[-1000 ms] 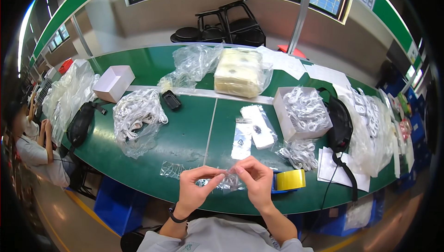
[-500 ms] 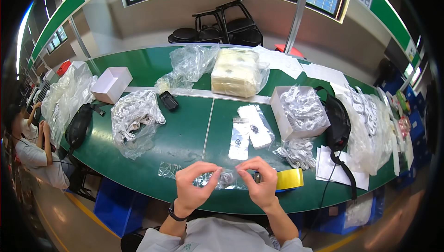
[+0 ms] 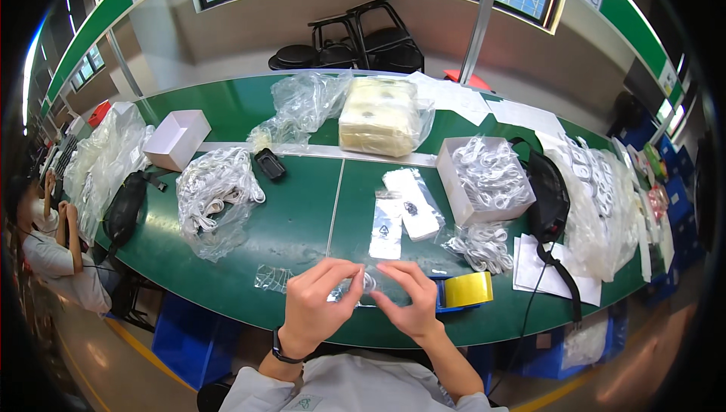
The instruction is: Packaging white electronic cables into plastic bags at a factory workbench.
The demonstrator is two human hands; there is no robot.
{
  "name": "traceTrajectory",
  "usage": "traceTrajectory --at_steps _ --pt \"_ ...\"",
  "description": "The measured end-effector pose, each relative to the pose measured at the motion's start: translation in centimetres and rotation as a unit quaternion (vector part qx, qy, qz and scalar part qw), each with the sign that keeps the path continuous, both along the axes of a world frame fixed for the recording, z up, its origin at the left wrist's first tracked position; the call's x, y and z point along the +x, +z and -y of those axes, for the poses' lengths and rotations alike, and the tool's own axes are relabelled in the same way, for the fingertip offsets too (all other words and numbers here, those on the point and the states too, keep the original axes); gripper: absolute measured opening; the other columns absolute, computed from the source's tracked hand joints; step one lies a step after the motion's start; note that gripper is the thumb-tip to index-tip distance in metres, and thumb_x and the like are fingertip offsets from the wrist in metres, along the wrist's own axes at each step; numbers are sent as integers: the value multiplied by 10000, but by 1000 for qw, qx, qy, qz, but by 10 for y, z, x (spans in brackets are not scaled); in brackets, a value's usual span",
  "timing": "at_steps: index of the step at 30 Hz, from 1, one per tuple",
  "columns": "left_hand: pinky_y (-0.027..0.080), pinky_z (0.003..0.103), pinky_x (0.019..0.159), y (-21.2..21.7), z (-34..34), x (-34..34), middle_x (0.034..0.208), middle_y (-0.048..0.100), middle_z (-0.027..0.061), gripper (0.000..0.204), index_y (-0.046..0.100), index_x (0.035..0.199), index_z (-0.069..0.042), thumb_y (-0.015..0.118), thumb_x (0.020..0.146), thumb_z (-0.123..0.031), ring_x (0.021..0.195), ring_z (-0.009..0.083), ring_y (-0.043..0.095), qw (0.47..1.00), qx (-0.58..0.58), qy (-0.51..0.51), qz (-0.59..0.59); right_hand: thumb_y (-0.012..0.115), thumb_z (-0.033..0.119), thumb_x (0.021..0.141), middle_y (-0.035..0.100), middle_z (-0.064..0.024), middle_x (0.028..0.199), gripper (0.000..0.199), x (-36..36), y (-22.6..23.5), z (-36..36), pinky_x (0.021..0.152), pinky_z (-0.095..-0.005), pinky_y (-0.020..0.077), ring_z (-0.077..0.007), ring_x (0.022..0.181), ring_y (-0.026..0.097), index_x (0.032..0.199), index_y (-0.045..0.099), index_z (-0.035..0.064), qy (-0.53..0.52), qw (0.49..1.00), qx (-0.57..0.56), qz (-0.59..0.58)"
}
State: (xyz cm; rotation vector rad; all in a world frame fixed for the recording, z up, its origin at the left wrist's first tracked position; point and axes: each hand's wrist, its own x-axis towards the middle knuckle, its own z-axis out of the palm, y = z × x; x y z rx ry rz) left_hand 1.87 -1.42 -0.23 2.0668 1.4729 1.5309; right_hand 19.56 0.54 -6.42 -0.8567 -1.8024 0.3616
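— So, what do we see in the containers?
— Right of centre, an open white box (image 3: 484,177) is full of coiled white cables in clear wrap. At upper left a smaller white box (image 3: 178,138) is closed, so we cannot tell its contents. A clear bag at left of centre (image 3: 215,189) holds a heap of white cables, and a wrapped cream stack (image 3: 380,115) sits at top centre.

— And what lies around our hands?
— Just right of our right hand (image 3: 408,300) there is a yellow tape roll (image 3: 467,289) on a blue holder. Loose bagged cables (image 3: 480,245) lie above it, with flat clear bags (image 3: 401,211) at centre. A black pouch (image 3: 548,196) with a strap rests at right, near white sheets of paper (image 3: 541,264). Another person sits at the far left edge.

— How does the thing we hold look?
— It is a small clear plastic bag (image 3: 363,287), glossy and crumpled, at lower centre over the green table (image 3: 302,215) edge. Our left hand (image 3: 318,307) pinches its left end, our right hand pinches its right end, fingers closed narrowly on it
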Motion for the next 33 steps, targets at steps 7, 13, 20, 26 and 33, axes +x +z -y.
traceTrajectory --at_steps 7,13,20,26,33 --pt "558 293 690 -2 -5 -14 862 734 115 120 730 909 16 731 794 48 764 207 722 985 -104 -117 71 796 -51 741 734 -127 898 183 5 6 -4 733 -303 546 -229 819 711 891 703 -5 98 984 -92 -114" --pt "581 304 799 -15 -7 -4 974 743 131 167 743 979 14 722 816 41 863 195 725 951 -160 -168 204 792 -61 754 732 -122 813 144 2 11 -2 676 -294 525 -210 737 694 842 693 -5 64 983 -73 -157" --pt "576 290 769 -44 -11 -9 940 755 156 155 770 929 32 746 787 88 862 203 724 930 -159 -191 269 760 -67 784 735 -126 805 94 7 30 1 667 -286 512 -197 726 677 823 694 -12 67 981 -125 -133" --pt "549 265 649 -35 -9 -13 793 751 152 110 775 833 40 768 749 110 712 196 720 939 -157 -205 229 716 -98 814 739 -118 805 90 17 28 4 627 -258 484 -150 699 643 837 693 -15 92 958 -203 -182" --pt "530 257 613 -15 -4 -16 775 747 140 164 780 864 39 791 719 113 663 183 710 961 -129 -192 153 753 -57 798 744 -94 794 81 21 42 6 601 -261 470 -138 654 640 858 749 -3 96 951 -207 -210"
